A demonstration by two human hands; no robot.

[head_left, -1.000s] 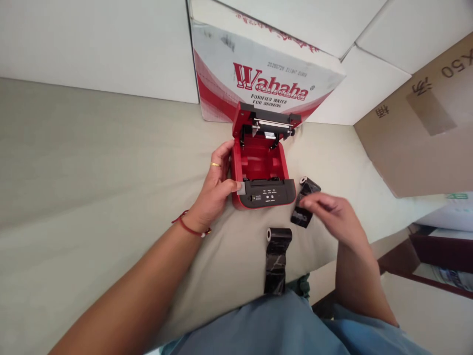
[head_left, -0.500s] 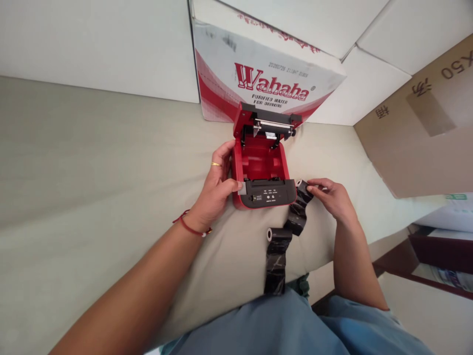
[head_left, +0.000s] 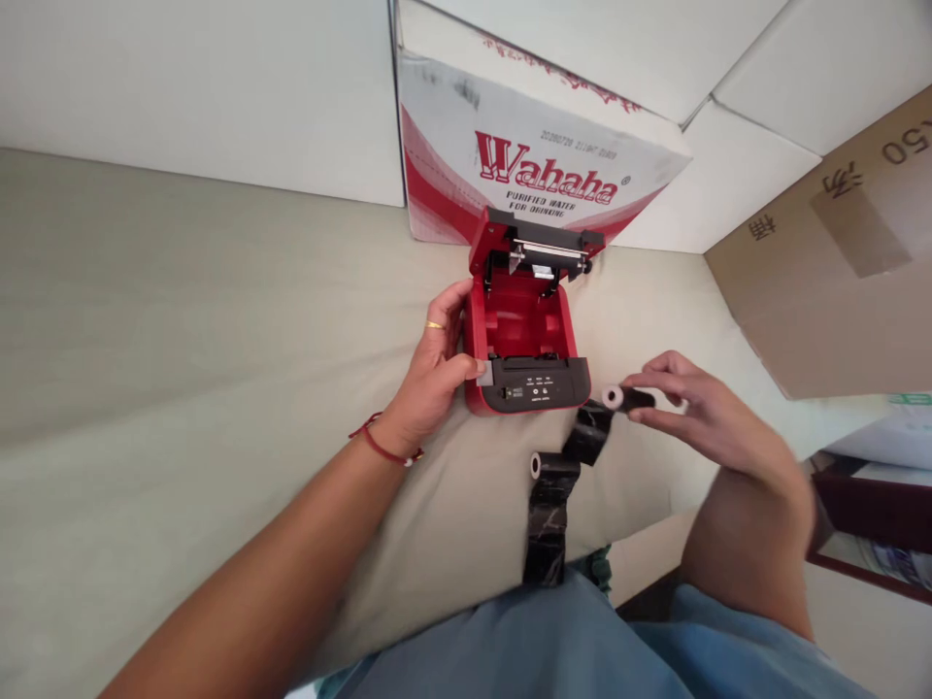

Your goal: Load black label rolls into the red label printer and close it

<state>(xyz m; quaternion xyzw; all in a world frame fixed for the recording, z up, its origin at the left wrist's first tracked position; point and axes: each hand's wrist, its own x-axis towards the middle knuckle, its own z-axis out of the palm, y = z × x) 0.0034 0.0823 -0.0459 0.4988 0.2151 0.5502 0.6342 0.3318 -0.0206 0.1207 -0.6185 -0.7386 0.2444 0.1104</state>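
Note:
A red-and-black label printer (head_left: pixel 525 330) stands on the pale sheet with its lid (head_left: pixel 549 248) raised, so its hollow red bay shows. My left hand (head_left: pixel 438 367) grips its left side, thumb pressed on the grey corner of the front panel. To the right of the printer, my right hand (head_left: pixel 681 393) pinches a small roll of black marbled label paper (head_left: pixel 637 399) between thumb and fingers. A loose strip from this roll hangs toward the sheet at its left. A second black label roll (head_left: pixel 557 466) lies in front of the printer, its strip unrolled toward me.
Behind the printer stands a white and red Wahaha water carton (head_left: pixel 524 126) against white panels (head_left: pixel 196 87). On the right leans a large brown cardboard box (head_left: pixel 822 291). A dark red shelf (head_left: pixel 859 505) is at the lower right. Pale cloth (head_left: pixel 218 340) covers the surface.
My right hand has reached the farther label roll, taken hold of it and turned it, shifting it slightly right. My left hand has stayed on the printer.

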